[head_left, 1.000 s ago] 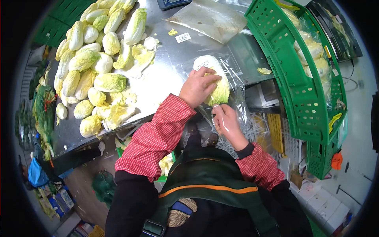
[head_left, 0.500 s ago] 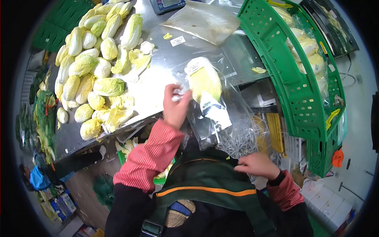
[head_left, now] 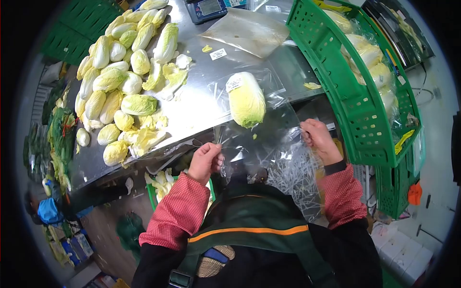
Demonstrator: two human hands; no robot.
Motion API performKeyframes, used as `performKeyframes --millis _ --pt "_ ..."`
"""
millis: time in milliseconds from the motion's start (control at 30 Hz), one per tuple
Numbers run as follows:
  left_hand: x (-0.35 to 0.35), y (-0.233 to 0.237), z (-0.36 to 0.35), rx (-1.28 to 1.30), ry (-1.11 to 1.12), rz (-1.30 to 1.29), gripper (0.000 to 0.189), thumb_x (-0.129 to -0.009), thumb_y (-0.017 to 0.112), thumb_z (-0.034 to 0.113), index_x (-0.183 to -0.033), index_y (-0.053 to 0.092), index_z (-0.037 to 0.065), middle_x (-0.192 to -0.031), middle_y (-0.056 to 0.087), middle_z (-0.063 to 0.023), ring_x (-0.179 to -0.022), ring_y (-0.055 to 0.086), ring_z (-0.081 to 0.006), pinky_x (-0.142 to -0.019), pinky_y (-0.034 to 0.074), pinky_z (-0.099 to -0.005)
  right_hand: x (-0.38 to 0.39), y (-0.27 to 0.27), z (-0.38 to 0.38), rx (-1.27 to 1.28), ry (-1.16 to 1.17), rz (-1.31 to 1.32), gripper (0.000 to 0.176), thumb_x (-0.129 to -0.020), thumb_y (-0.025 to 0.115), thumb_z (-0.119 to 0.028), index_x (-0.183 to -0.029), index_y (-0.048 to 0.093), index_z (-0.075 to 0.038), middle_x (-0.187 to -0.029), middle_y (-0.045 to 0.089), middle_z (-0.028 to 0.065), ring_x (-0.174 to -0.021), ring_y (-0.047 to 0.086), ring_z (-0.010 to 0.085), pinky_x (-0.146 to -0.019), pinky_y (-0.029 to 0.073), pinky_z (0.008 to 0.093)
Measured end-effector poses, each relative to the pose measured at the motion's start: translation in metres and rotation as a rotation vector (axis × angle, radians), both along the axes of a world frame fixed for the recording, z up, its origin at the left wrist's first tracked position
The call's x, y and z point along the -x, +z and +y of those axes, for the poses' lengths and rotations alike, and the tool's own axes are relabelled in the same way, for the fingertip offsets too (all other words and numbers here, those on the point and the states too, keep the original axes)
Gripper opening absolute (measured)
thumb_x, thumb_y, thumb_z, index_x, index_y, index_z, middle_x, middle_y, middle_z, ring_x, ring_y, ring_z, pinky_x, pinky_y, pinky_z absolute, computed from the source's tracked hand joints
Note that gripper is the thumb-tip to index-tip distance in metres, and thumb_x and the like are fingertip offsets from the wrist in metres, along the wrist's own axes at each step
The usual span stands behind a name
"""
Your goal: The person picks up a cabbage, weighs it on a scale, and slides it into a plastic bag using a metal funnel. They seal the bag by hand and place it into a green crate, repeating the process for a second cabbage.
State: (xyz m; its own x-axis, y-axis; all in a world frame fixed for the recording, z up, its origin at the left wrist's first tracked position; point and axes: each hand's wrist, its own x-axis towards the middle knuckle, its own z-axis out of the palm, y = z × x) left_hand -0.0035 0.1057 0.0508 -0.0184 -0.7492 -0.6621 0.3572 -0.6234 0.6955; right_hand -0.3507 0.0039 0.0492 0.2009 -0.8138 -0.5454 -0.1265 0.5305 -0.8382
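A Chinese cabbage (head_left: 248, 102) with a white printed label near its upper end lies at the table's front edge, inside a clear plastic bag (head_left: 263, 137). The bag's loose end hangs over the edge towards me. My left hand (head_left: 205, 162) pinches the left side of that loose end. On the other side, my right hand (head_left: 321, 140) grips the bag's right corner, fingers closed. Between the hands the film is spread wide.
Many unbagged Chinese cabbages (head_left: 109, 79) and loose leaves (head_left: 173, 79) cover the metal table's left part. At the back are a scale (head_left: 209, 9), a plastic sheet (head_left: 245, 31) and a label (head_left: 217, 54). A green crate (head_left: 345, 91) with bagged cabbages stands right. Plastic strips (head_left: 297, 175) lie below.
My right hand has come up from beside the apron to the bag's right corner. My left hand has moved down towards me, and the bag's loose end is now spread between both hands.
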Motion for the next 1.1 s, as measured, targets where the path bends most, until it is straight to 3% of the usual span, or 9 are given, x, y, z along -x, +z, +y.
performKeyframes --millis 67,133,233,333,467,500,800,933,1100 --pt "-0.009 0.004 0.0 -0.027 -0.041 -0.02 0.02 -0.096 0.06 0.028 -0.082 0.054 0.014 -0.066 0.058 0.0012 -0.053 0.053 -0.0088 -0.048 0.039 -0.0209 0.013 -0.011 0.002 0.029 0.006 0.196 0.028 -0.093 0.06 -0.024 -0.07 0.054 -0.01 -0.06 0.051 -0.0036 -0.049 0.045 0.0046 -0.044 0.034 0.021" --pt "-0.018 -0.001 0.0 -0.054 0.025 0.066 0.014 -0.096 0.059 0.024 -0.089 0.055 0.013 -0.075 0.06 -0.0012 -0.059 0.055 -0.0097 -0.05 0.041 -0.0208 0.018 -0.013 0.001 0.224 0.038 0.326 0.019 -0.089 0.067 -0.023 -0.095 0.057 -0.009 -0.068 0.052 -0.0008 -0.056 0.051 0.011 -0.051 0.041 0.0277" --pt "-0.023 -0.019 0.003 0.193 0.151 -0.251 0.013 -0.093 0.061 0.015 -0.103 0.058 0.007 -0.095 0.062 -0.0063 -0.071 0.059 -0.0111 -0.056 0.048 -0.0227 0.009 0.001 0.007 0.73 0.127 0.771 0.061 -0.078 0.075 -0.018 -0.131 0.045 -0.014 -0.09 0.052 0.0082 -0.08 0.058 0.0277 -0.065 0.046 0.0395" --pt "-0.017 -0.027 0.0 0.662 0.008 -0.89 0.038 -0.075 0.072 -0.001 -0.111 0.06 0.005 -0.118 0.056 -0.0123 -0.096 0.06 -0.0235 -0.077 0.053 -0.0352 -0.012 0.014 0.005 1.222 0.301 0.79 0.068 -0.072 0.079 -0.016 -0.132 0.046 -0.016 -0.094 0.05 0.0094 -0.085 0.055 0.0307 -0.069 0.046 0.0402" --pt "-0.009 -0.011 -0.013 1.158 -0.31 -1.229 0.031 -0.063 0.08 0.003 -0.09 0.065 0.008 -0.118 0.058 -0.014 -0.11 0.054 -0.0354 -0.093 0.045 -0.044 -0.021 0.015 0.005 1.283 0.398 0.698 0.029 -0.069 0.079 -0.013 -0.092 0.061 -0.01 -0.09 0.05 0.009 -0.084 0.053 0.0299 -0.073 0.045 0.041" --pt "-0.011 -0.012 -0.017 1.126 -0.296 -1.182 0.028 -0.064 0.08 0.003 -0.088 0.064 0.007 -0.114 0.06 -0.0137 -0.111 0.054 -0.0346 -0.094 0.045 -0.0441 -0.024 0.022 0.005 1.2 0.358 0.645 0.021 -0.07 0.076 -0.01 -0.076 0.056 -0.007 -0.091 0.051 0.0099 -0.086 0.053 0.0305 -0.075 0.045 0.0407" --pt "-0.028 0.003 -0.071 0.673 0.046 -0.103 0.013 -0.091 0.062 0.01 -0.081 0.055 0.007 -0.083 0.06 -0.0036 -0.092 0.059 -0.0196 -0.102 0.039 -0.0425 -0.027 0.043 -0.056 0.404 0.305 -0.339 0.018 -0.081 0.066 -0.001 -0.075 0.05 -0.007 -0.096 0.058 0.0021 -0.104 0.059 0.0199 -0.098 0.043 0.0346" --pt "-0.013 0.0 -0.087 0.415 0.264 0.069 0.019 -0.097 0.055 0.019 -0.081 0.051 0.01 -0.073 0.054 -0.0007 -0.075 0.053 -0.0142 -0.082 0.043 -0.0335 -0.049 0.023 -0.063 0.209 0.132 -0.561 0.022 -0.095 0.057 -0.016 -0.076 0.05 -0.008 -0.067 0.054 0.0011 -0.07 0.062 0.017 -0.094 0.048 0.0393" --pt "-0.004 -0.02 -0.101 0.325 0.31 -0.262 0.032 -0.101 0.052 0.027 -0.074 0.049 0.01 -0.056 0.045 0.0027 -0.049 0.045 -0.0054 -0.049 0.042 -0.0245 -0.08 -0.001 -0.052 0.229 -0.196 -0.083 0.035 -0.1 0.053 -0.031 -0.074 0.051 -0.008 -0.053 0.045 -0.0034 -0.039 0.045 0.006 -0.042 0.043 0.0221"
